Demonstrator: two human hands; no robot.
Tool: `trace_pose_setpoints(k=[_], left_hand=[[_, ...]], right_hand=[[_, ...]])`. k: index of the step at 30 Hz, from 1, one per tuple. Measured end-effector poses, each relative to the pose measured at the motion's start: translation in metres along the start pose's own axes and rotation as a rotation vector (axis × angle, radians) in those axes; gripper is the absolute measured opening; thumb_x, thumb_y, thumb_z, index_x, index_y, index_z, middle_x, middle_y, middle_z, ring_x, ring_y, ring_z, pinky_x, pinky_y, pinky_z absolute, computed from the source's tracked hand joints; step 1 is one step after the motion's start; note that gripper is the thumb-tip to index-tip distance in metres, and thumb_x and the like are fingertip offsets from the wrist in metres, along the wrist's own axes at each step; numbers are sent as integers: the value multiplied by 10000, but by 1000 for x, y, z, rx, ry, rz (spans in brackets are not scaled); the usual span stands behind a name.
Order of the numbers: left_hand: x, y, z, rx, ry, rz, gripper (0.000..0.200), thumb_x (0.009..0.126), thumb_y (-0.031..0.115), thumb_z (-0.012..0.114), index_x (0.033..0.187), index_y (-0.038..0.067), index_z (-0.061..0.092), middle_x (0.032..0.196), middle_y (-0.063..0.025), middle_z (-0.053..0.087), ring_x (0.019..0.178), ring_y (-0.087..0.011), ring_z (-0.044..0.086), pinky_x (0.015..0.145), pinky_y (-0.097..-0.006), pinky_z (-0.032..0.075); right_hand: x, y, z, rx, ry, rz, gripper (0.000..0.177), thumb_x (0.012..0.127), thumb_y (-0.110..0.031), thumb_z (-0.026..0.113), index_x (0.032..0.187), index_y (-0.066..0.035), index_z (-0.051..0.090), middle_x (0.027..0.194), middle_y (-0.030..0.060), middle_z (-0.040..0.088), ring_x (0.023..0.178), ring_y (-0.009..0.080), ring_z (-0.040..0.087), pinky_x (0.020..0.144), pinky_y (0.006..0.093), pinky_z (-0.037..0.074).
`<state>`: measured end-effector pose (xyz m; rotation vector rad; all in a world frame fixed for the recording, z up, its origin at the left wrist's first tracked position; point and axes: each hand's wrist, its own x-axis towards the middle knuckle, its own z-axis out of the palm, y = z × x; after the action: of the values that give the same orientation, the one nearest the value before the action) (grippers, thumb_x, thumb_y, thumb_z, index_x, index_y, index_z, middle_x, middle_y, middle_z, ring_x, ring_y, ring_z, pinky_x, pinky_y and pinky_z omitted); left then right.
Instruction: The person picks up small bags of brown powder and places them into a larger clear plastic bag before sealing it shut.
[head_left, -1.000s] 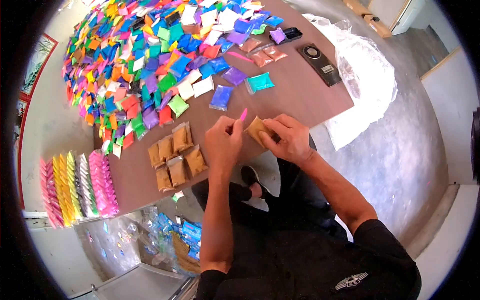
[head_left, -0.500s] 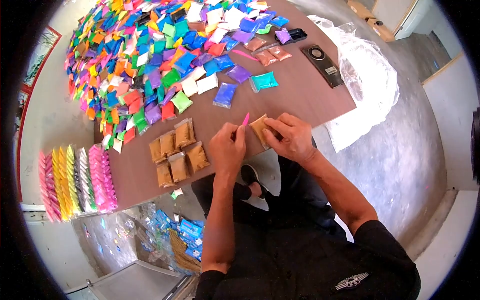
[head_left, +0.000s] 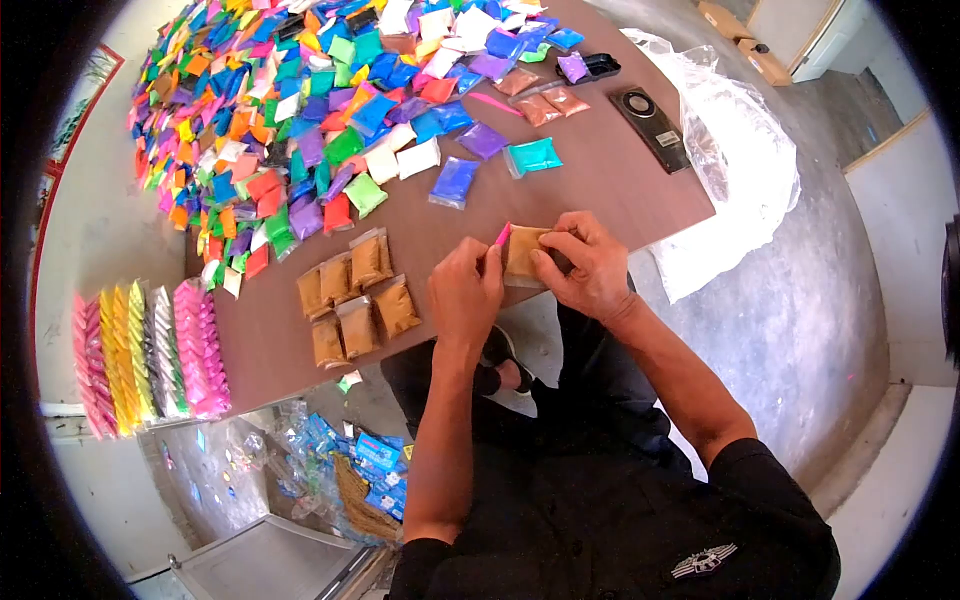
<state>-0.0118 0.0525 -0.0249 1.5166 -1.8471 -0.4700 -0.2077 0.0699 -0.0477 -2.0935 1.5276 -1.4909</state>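
The left hand point(head_left: 467, 290) pinches a pink tool point(head_left: 503, 235) beside the brown packet point(head_left: 522, 252) the right hand point(head_left: 590, 265) grips, seemingly edge work calling for steadiness.

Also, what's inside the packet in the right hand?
The packet shows a brown filling through clear wrap. The right hand covers part of its right side; the underside can't be seen.

Just above the frame's centre, the left hand point(head_left: 466, 287) has brought the pink stick point(head_left: 503, 235) right beside the brown packet point(head_left: 523, 254), whose slant in the right hand point(head_left: 588, 268) has straightened.
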Motion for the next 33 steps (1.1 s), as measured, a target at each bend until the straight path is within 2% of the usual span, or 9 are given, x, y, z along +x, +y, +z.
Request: trace_pose_setpoints(k=[4, 6, 9, 13, 16, 23, 25, 31, 33], left_hand=[[0, 2, 0, -11, 16, -67, 206, 986, 148, 747, 874, -15, 691, 771, -202, 711, 682, -370, 707, 634, -455, 524], [-1, -4, 0, -298, 66, -181, 193, 990, 145, 751, 904, -23, 717, 742, -169, 717, 650, -238, 710, 627, -385, 530], [-6, -3, -4, -350, 78, -220, 181, 995, 148, 754, 935, -21, 732, 728, -136, 714, 669, -139, 682, 631, -335, 526], [-23, 13, -5, -286, 69, -161, 177, 987, 142, 755, 915, -15, 717, 744, -156, 713, 656, -220, 706, 633, -370, 532], [-31, 17, 1, -151, 15, -72, 197, 969, 171, 761, 881, 11, 689, 790, -194, 702, 735, -404, 711, 660, -473, 537], [-11, -6, -2, 54, 85, -114, 220, 974, 174, 755, 855, 4, 683, 794, -205, 716, 736, -416, 714, 652, -491, 528], [-8, -9, -3, -46, 102, -127, 240, 992, 185, 773, 874, -15, 712, 742, -183, 713, 644, -230, 700, 619, -385, 523], [-31, 17, 2, -141, 28, -67, 245, 1001, 196, 771, 886, -10, 708, 728, -174, 696, 628, -225, 682, 603, -376, 508], [-31, 13, 6, -113, 34, -51, 237, 1006, 194, 760, 891, -7, 706, 731, -179, 689, 629, -282, 687, 605, -406, 510]], right_hand=[[2, 3, -2, -33, 13, -66, 218, 832, -133, 860, 1024, -68, 779, 1052, 127, 745, 957, 322, 753, 831, 389, 620], [2, 2, -2, -40, -3, -69, 235, 829, -137, 863, 1038, -68, 782, 1058, 129, 748, 954, 324, 754, 834, 393, 621], [2, 3, -2, -59, -37, -75, 262, 826, -140, 866, 1064, -66, 786, 1050, 127, 748, 929, 324, 750, 817, 398, 618], [-1, 6, 1, -76, -24, -50, 260, 849, -193, 849, 1090, -120, 784, 976, 55, 726, 852, 284, 720, 715, 403, 595], [-2, 7, 5, -93, -1, -50, 258, 848, -196, 851, 1086, -124, 785, 937, 37, 709, 814, 272, 709, 679, 399, 580], [-1, 7, 3, -126, -14, -77, 278, 829, -214, 867, 1077, -121, 784, 917, 42, 689, 791, 265, 704, 653, 381, 574], [1, 4, 3, -79, -3, -43, 278, 823, -220, 872, 1057, -106, 773, 982, 64, 710, 828, 277, 721, 692, 385, 592], [0, 7, 11, -80, 85, -62, 270, 817, -232, 884, 993, -85, 742, 1100, 101, 746, 881, 310, 739, 740, 409, 607], [0, 7, 8, -86, 56, -61, 287, 802, -210, 898, 1001, -78, 738, 1089, 114, 747, 897, 317, 747, 758, 405, 618]])
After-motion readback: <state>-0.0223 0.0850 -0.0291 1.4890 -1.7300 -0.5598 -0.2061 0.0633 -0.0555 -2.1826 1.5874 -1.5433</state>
